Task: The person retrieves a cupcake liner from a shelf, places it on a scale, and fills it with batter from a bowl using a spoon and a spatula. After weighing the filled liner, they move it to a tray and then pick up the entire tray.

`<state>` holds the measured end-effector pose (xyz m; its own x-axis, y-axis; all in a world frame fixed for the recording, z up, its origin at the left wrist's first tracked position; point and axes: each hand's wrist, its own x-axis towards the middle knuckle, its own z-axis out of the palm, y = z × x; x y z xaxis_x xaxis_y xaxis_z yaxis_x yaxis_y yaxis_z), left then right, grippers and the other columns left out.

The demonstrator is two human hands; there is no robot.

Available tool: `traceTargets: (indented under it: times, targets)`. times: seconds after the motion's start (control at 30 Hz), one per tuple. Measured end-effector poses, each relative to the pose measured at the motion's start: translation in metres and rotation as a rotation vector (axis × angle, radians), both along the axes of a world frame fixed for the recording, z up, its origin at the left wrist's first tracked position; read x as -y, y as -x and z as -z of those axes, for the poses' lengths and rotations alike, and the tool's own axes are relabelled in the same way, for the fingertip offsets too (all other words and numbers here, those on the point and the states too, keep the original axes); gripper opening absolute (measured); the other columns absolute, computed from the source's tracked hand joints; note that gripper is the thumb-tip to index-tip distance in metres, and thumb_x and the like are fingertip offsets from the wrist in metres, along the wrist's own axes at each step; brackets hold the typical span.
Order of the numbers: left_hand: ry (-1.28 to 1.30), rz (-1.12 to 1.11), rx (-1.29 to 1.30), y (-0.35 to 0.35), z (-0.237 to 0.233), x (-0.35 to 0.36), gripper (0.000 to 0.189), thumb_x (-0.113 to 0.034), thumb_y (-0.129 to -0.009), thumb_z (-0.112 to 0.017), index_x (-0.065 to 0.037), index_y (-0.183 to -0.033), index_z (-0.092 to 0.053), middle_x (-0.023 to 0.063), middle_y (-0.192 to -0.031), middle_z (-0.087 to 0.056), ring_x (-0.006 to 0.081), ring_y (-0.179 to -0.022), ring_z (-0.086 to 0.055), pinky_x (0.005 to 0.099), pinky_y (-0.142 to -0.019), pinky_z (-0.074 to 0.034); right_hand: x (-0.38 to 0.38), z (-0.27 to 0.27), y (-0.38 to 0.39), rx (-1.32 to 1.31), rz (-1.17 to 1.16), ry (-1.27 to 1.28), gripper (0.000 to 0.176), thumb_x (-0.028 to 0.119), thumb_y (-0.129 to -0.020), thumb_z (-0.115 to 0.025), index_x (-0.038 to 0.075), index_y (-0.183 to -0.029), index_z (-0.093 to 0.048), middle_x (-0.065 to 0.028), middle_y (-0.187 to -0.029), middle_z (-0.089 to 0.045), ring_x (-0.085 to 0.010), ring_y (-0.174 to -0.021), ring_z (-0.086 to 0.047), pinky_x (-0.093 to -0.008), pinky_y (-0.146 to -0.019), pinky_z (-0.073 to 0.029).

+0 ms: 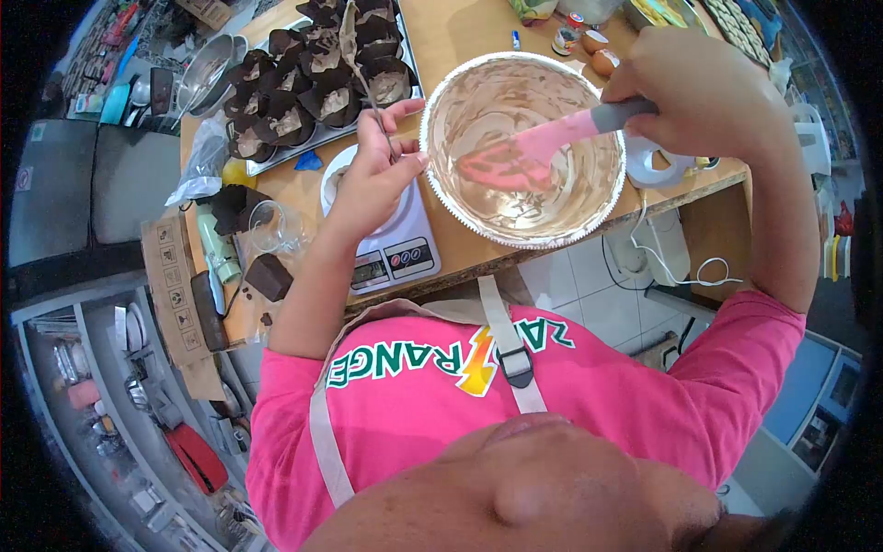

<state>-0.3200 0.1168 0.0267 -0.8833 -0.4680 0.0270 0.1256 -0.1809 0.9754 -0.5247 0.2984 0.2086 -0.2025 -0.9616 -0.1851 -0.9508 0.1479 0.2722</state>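
My right hand (694,97) is closed around the grey handle of a pink spatula (561,138). The spatula's blade, blurred by motion, is inside a white bowl (432,198) whose inner wall is smeared with brown batter. In my left hand (372,179) is a long spoon (350,46), its upper end coated with batter and pointing away from me. Fingers of that hand also reach the bowl's left rim. Beneath my left hand and wrist sits a white kitchen scale (395,260), partly hidden. A tray (409,46) behind it carries several dark paper cups (285,120) with brown batter.
Eggs (604,63) and a small jar (566,40) stand beyond the bowl. A roll of tape (658,170) and a white cable (644,216) are at the table's right edge. Metal bowls (210,74), a clear cup (269,225) and a green bottle (218,244) are left.
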Motion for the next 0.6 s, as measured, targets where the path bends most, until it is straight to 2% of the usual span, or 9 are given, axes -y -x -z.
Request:
traceTargets:
  times: [0.03, 0.1, 0.17, 0.23, 0.33, 0.4, 0.47, 0.57, 0.6]
  targets:
    - [0.004, -0.001, 0.0, 0.002, 0.0, 0.003, 0.042, 0.01, -0.083, -0.052, -0.01, -0.106, -0.023, 0.0132, -0.133, -0.035, 0.0125, -0.097, -0.051, 0.0285, -0.081, -0.047, 0.0, 0.001, 0.001, 0.0, -0.001, 0.004, 0.027, 0.016, -0.067, -0.079, 0.014, -0.093, -0.072, -0.0058, -0.085, -0.063, -0.0251, -0.089, -0.061, -0.0389, -0.077, -0.048]
    - [0.145, -0.013, 0.085, 0.008, 0.001, 0.01, 0.039, 0.004, -0.085, -0.054, -0.009, -0.109, -0.026, 0.016, -0.135, -0.037, 0.0179, -0.107, -0.052, 0.0315, -0.091, -0.045, 0.0, 0.003, 0.007, 0.082, -0.024, -0.007, 0.028, 0.016, -0.067, -0.078, 0.013, -0.094, -0.072, -0.0063, -0.084, -0.063, -0.0261, -0.088, -0.061, -0.0391, -0.077, -0.048]
    - [0.144, -0.023, 0.081, 0.017, 0.0, 0.015, 0.038, 0.004, -0.085, -0.054, -0.008, -0.109, -0.026, 0.0154, -0.133, -0.039, 0.0182, -0.106, -0.052, 0.0312, -0.092, -0.044, -0.005, 0.007, 0.016, 0.091, -0.043, 0.034, 0.029, 0.015, -0.066, -0.078, 0.013, -0.094, -0.072, -0.0071, -0.085, -0.064, -0.0265, -0.087, -0.061, -0.039, -0.077, -0.048]
    - [0.266, -0.079, 0.141, 0.028, -0.006, 0.017, 0.037, 0.002, -0.086, -0.056, -0.007, -0.108, -0.027, 0.0148, -0.131, -0.04, 0.0181, -0.105, -0.052, 0.0309, -0.091, -0.045, -0.009, 0.006, 0.016, 0.098, -0.059, 0.076, 0.029, 0.015, -0.066, -0.078, 0.013, -0.095, -0.072, -0.0079, -0.085, -0.065, -0.0268, -0.087, -0.061, -0.0388, -0.078, -0.048]
    - [0.244, -0.124, 0.147, 0.034, -0.006, 0.018, 0.035, -0.002, -0.089, -0.057, -0.006, -0.107, -0.028, 0.0148, -0.131, -0.041, 0.0183, -0.106, -0.052, 0.0306, -0.09, -0.045, -0.016, 0.003, 0.02, 0.104, 0.015, 0.078, 0.03, 0.013, -0.066, -0.077, 0.012, -0.096, -0.072, -0.0097, -0.088, -0.066, -0.0269, -0.088, -0.062, -0.039, -0.079, -0.048]
    - [0.229, -0.129, 0.167, 0.033, -0.003, 0.016, 0.034, -0.003, -0.09, -0.058, -0.006, -0.107, -0.028, 0.0148, -0.131, -0.041, 0.0187, -0.106, -0.053, 0.031, -0.09, -0.045, -0.026, 0.004, 0.034, 0.092, -0.075, 0.139, 0.032, 0.011, -0.064, -0.077, 0.011, -0.096, -0.072, -0.0097, -0.09, -0.067, -0.0269, -0.087, -0.063, -0.0389, -0.078, -0.049]
    - [0.086, -0.173, 0.031, 0.02, 0.008, 0.004, 0.041, 0.0, -0.086, -0.063, -0.008, -0.102, -0.025, 0.0152, -0.127, -0.039, 0.0202, -0.108, -0.051, 0.033, -0.09, -0.048, -0.031, -0.004, 0.037, 0.098, -0.027, 0.111, 0.033, 0.009, -0.064, -0.076, 0.01, -0.097, -0.072, -0.0098, -0.09, -0.066, -0.0273, -0.085, -0.063, -0.039, -0.077, -0.049]
    - [0.145, -0.18, 0.03, -0.002, 0.015, -0.019, 0.048, -0.002, -0.083, -0.068, -0.009, -0.103, -0.025, 0.0158, -0.128, -0.037, 0.0234, -0.111, -0.05, 0.0349, -0.093, -0.047, -0.041, -0.005, 0.038, 0.052, -0.014, 0.137, 0.035, 0.006, -0.064, -0.074, 0.009, -0.098, -0.071, -0.0094, -0.091, -0.066, -0.0278, -0.083, -0.064, -0.0385, -0.074, -0.05]
    - [0.09, -0.167, 0.003, -0.007, 0.014, -0.028, 0.053, -0.003, -0.08, -0.071, -0.009, -0.103, -0.024, 0.0157, -0.13, -0.034, 0.0247, -0.112, -0.048, 0.0344, -0.091, -0.051, -0.045, -0.004, 0.039, -0.001, -0.048, 0.186, 0.035, 0.004, -0.065, -0.073, 0.008, -0.099, -0.071, -0.009, -0.09, -0.066, -0.0279, -0.082, -0.064, -0.0379, -0.072, -0.05]
